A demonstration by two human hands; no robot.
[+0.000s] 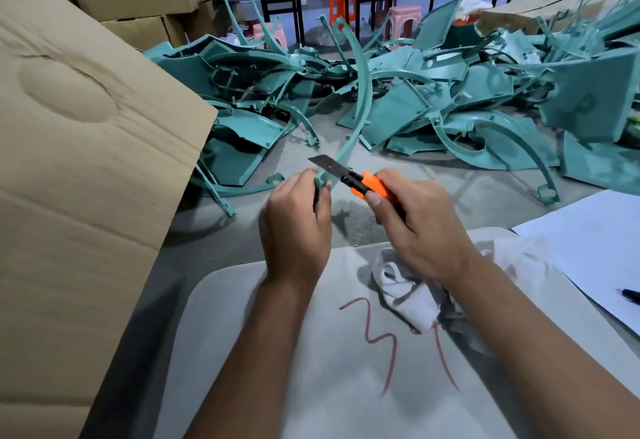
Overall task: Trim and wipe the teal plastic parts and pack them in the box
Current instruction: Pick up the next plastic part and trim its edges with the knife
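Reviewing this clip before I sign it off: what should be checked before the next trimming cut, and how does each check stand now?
1. Left hand has a grip on the curved teal part: ok.
2. Right hand holds the orange knife: ok.
3. Blade extended: ok.
4. Blade meets the part's edge: cannot tell.
5. Left fingertips clear of the blade: not ok, close beside it.
6. White cloth ready for wiping: ok.

Even, soft indoor light, faint shadows under the hands; frame edges bend, upper right corner blurs.
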